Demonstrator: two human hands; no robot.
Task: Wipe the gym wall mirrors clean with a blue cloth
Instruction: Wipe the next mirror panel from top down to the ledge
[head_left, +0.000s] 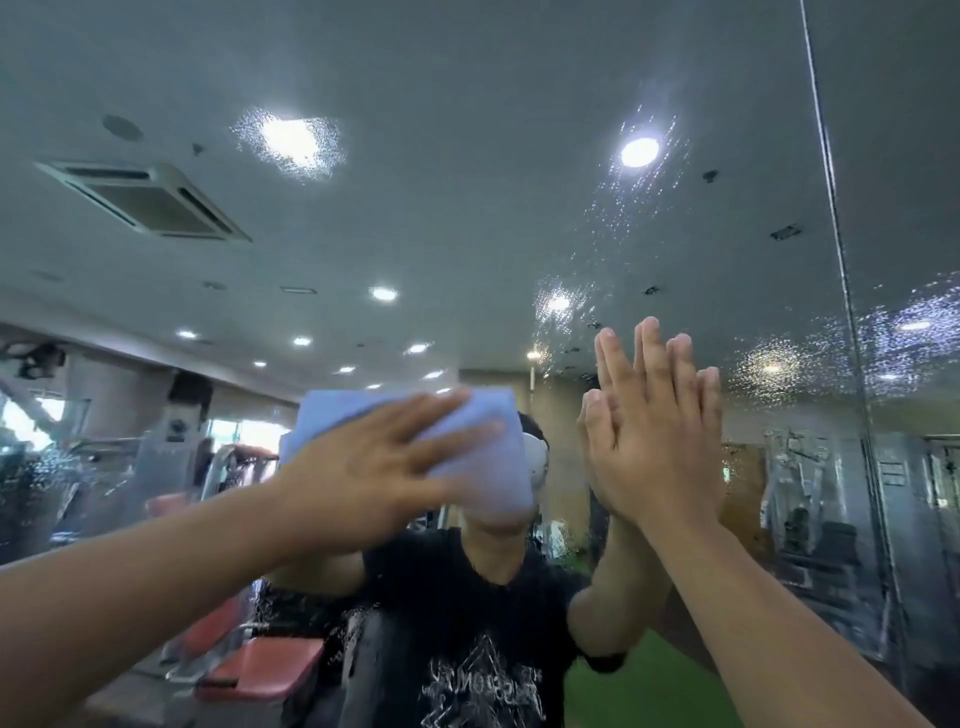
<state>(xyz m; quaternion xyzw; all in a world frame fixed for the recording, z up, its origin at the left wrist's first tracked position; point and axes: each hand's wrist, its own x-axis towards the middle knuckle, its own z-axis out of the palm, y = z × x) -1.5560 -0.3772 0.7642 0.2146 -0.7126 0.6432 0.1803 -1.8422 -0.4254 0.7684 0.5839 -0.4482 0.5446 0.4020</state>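
The wall mirror (467, 218) fills the view, speckled with spray droplets at upper right and far left. My left hand (374, 462) lies flat with straight fingers on a folded blue cloth (483, 457) and presses it against the glass at centre; hand and cloth are motion-blurred. My right hand (660, 431) is flat against the mirror just right of the cloth, fingers straight and pointing up, meeting its own reflection. The cloth hides the reflected person's head.
A vertical seam (841, 270) between mirror panels runs down the right side. The glass reflects ceiling lights, an air-conditioning vent, gym machines, red seats at lower left and green flooring at the bottom.
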